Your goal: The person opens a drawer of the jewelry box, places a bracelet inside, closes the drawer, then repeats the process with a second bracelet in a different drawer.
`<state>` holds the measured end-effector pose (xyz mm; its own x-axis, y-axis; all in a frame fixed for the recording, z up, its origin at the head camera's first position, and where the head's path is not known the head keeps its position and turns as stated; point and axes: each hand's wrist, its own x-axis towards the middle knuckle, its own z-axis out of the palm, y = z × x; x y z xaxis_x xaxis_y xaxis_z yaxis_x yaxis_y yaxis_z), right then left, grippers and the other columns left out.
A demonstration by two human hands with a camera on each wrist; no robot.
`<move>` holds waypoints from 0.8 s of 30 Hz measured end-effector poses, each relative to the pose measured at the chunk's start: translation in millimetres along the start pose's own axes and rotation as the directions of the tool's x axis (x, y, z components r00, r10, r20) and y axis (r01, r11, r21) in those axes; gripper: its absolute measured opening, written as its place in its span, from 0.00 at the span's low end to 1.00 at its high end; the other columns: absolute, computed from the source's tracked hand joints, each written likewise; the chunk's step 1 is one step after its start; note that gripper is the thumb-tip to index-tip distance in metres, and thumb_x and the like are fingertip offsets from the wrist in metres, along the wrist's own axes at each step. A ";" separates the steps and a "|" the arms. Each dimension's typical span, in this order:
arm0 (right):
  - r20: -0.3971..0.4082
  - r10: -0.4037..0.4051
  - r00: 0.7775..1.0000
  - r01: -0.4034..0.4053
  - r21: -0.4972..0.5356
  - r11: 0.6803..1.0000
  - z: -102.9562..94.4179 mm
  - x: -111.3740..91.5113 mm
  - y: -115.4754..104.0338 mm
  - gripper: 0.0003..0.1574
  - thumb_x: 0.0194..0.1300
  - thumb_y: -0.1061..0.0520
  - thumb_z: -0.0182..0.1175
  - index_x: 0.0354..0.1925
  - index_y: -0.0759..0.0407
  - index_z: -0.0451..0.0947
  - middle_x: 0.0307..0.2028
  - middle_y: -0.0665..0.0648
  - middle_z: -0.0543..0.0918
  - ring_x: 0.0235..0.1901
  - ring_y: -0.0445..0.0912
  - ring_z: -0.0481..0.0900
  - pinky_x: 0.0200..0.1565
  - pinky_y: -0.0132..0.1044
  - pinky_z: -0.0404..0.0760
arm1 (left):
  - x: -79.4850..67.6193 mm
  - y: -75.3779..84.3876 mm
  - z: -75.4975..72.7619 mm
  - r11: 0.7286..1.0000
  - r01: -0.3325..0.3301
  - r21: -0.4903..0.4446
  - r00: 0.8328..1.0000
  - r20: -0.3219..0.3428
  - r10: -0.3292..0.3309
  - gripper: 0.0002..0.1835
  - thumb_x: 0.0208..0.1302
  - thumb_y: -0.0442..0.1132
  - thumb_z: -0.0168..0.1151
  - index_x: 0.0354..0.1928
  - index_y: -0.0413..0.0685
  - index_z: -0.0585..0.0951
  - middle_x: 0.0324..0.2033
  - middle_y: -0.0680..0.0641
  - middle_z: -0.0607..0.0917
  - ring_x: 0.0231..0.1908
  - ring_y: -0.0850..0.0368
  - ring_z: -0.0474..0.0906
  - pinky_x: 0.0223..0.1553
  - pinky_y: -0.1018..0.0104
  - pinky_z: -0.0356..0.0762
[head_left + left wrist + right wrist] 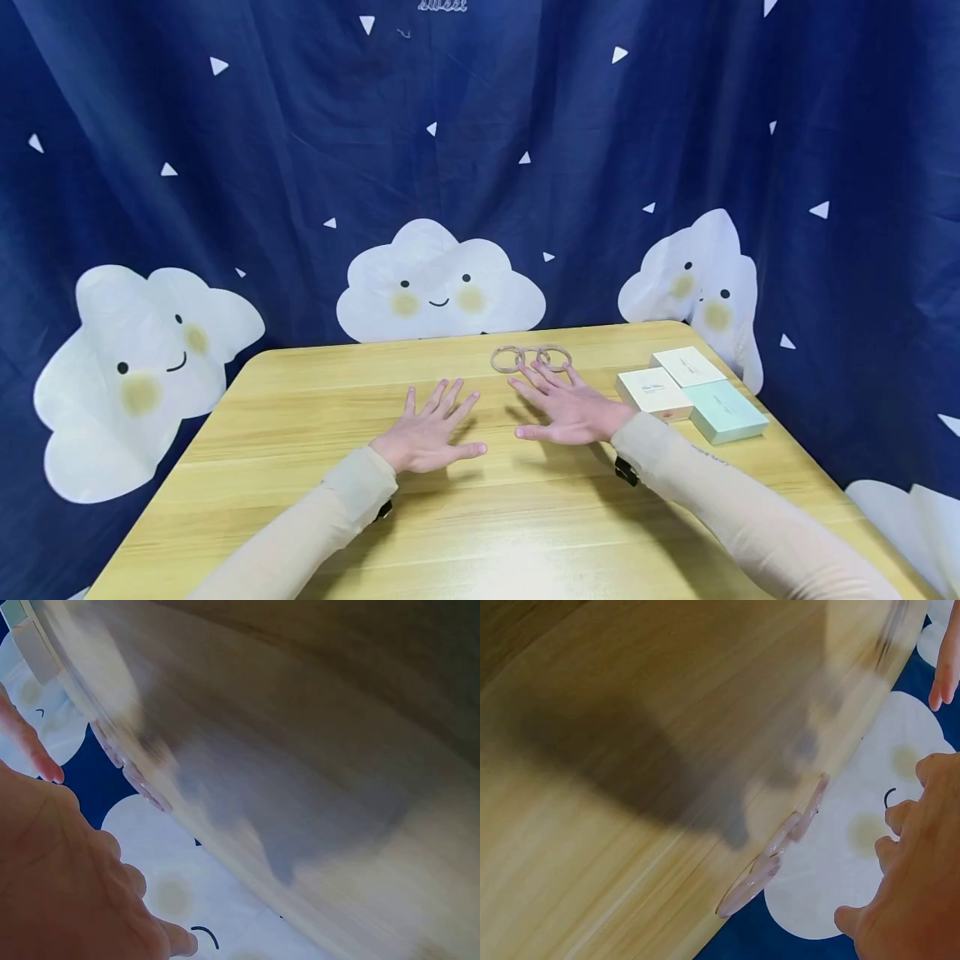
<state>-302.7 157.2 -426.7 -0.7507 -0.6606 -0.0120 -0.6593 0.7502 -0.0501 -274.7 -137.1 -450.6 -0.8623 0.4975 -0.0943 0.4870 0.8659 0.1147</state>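
Observation:
Both hands are held over the wooden table [300, 433] with fingers spread and nothing in them. My left hand [429, 433] is left of the middle, its thumb pointing right; its shadow falls on the wood in the left wrist view. My right hand [568, 408] reaches further forward, its fingertips overlapping the near side of the bangle-like rings in the head view. Three pale pinkish rings [507, 359] lie overlapping in a row near the far edge. In the right wrist view the rings [750, 888] appear edge-on, apart from the fingers.
Right of my right hand lie three small flat boxes: a cream box [654, 393], a white box [687, 366] and a mint green box [726, 410], set close together near the right edge. A dark blue curtain [300, 167] with smiling clouds hangs behind the table.

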 end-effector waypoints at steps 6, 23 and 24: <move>-0.009 0.001 1.000 -0.001 0.021 1.000 -3.5 -4.4 0.7 0.56 0.69 0.19 0.38 0.81 0.43 0.40 0.80 0.51 0.36 0.79 0.54 0.36 0.74 0.67 0.38 | 3.9 2.0 1.7 1.000 -0.017 -0.017 1.000 -0.024 0.016 0.50 0.64 0.81 0.34 0.81 0.68 0.40 0.81 0.51 0.35 0.80 0.47 0.28 0.70 0.27 0.23; -0.186 -0.031 0.982 0.029 -0.015 0.999 -10.4 -11.7 12.9 0.46 0.70 0.23 0.44 0.73 0.48 0.67 0.67 0.58 0.77 0.68 0.57 0.72 0.66 0.62 0.68 | 23.6 19.5 -9.8 0.993 -0.093 -0.078 0.971 -0.227 0.073 0.38 0.67 0.65 0.58 0.69 0.47 0.73 0.67 0.40 0.76 0.67 0.43 0.72 0.68 0.48 0.69; -0.182 -0.028 0.983 0.026 -0.017 1.000 -11.6 -12.6 13.5 0.45 0.71 0.24 0.44 0.72 0.48 0.68 0.67 0.57 0.77 0.68 0.56 0.72 0.66 0.61 0.69 | 25.0 20.8 -10.3 0.992 -0.097 -0.081 0.970 -0.233 0.076 0.37 0.67 0.64 0.59 0.68 0.46 0.74 0.66 0.41 0.77 0.66 0.44 0.73 0.68 0.49 0.70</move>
<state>-302.5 176.0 -415.6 -0.7268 -0.6650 0.1719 -0.6790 0.7334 -0.0334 -287.5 -107.3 -440.4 -0.8315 0.5356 0.1475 0.5554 0.8065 0.2027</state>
